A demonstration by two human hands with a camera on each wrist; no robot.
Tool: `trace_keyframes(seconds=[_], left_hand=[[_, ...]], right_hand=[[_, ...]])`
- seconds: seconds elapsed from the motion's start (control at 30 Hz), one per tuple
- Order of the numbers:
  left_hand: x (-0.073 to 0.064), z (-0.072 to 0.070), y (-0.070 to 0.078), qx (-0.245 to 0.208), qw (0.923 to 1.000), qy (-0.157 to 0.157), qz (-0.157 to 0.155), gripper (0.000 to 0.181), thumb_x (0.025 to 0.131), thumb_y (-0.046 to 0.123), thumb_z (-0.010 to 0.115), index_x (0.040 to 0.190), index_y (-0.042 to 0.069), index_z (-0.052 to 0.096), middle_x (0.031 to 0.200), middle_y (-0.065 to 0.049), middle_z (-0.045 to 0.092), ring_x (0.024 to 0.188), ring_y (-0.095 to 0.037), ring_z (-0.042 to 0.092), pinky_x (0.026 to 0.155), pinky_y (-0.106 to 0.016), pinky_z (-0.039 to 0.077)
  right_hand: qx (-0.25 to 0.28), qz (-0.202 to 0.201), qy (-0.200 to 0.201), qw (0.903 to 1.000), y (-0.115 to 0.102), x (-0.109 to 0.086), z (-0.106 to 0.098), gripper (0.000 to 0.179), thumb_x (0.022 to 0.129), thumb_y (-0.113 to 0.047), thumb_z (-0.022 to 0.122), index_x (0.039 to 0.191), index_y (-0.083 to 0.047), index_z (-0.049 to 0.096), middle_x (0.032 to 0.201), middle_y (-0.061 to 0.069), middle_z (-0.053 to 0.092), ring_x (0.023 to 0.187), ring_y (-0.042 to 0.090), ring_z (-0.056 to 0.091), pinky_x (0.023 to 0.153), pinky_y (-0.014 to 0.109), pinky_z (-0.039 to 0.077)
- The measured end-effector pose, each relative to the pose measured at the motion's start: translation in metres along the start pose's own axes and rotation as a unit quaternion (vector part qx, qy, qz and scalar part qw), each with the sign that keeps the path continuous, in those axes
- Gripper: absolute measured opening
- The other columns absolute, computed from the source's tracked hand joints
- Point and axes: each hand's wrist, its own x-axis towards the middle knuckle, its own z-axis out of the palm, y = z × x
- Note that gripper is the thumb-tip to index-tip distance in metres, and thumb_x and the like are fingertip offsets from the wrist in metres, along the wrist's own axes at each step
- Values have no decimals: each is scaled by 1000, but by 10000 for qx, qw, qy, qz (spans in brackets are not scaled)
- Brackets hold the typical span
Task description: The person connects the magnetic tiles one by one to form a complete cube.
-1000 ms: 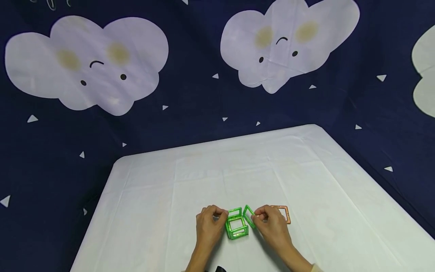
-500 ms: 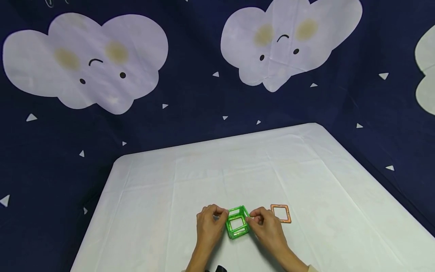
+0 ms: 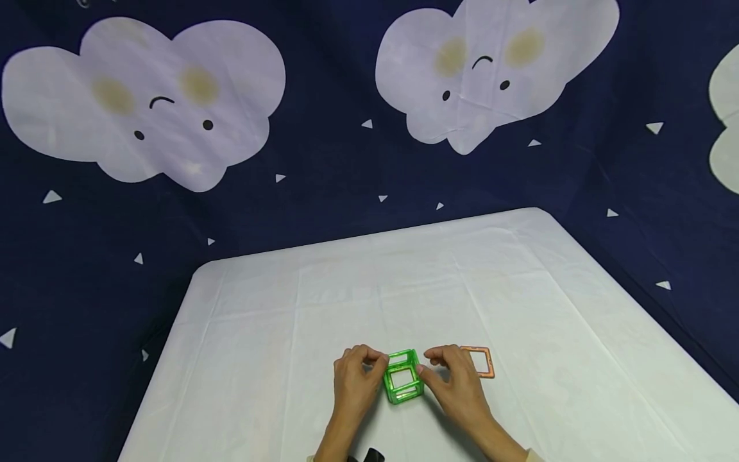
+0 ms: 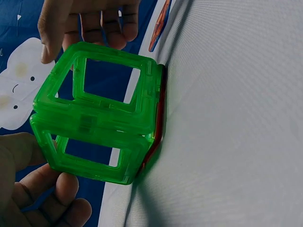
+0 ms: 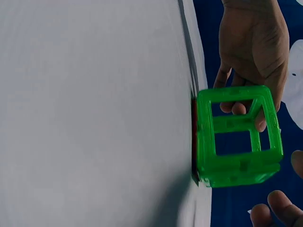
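Note:
A small box of green square magnetic tiles stands on the white table, with a red tile under it. In the head view my left hand pinches the box's left wall at the top edge between thumb and fingers. My right hand is at the right wall, its thumb tip right by the frame and its index finger raised away from it. The right wrist view shows the right fingertips spread apart beside the box, with nothing between them.
An orange square magnetic tile lies flat just beyond my right hand, partly covered by it. The creased white cloth covers the table. Behind it hangs a dark blue curtain with white clouds.
My right hand brought a tilted green tile leftward to the box's right side, where it now stands as a wall. The right fingers then spread off it. The left hand kept its place.

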Motion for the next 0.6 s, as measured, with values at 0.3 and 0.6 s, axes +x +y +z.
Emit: trace_keyframes(seconds=[0.3,0.6], left_hand=[[2,0,1,39,10000,-29,72,12,77,18,74,70,23,66,64,13,60,67,-4,52,76,-31,36],[2,-2,0,-8,9999,-124,88,9,78,18,73,73,23,67,67,12,62,70,-6,53,76,-32,36]], right_hand=[[-450,-789,163,9957,3,1,-14,40,68,-18,82,104,-17,66,98,-4,64,94,8,48,81,23,36],[-925,-502,-328,9939,19,14,-42,49,69,-24,82,113,-12,63,96,1,59,87,7,39,70,25,37]])
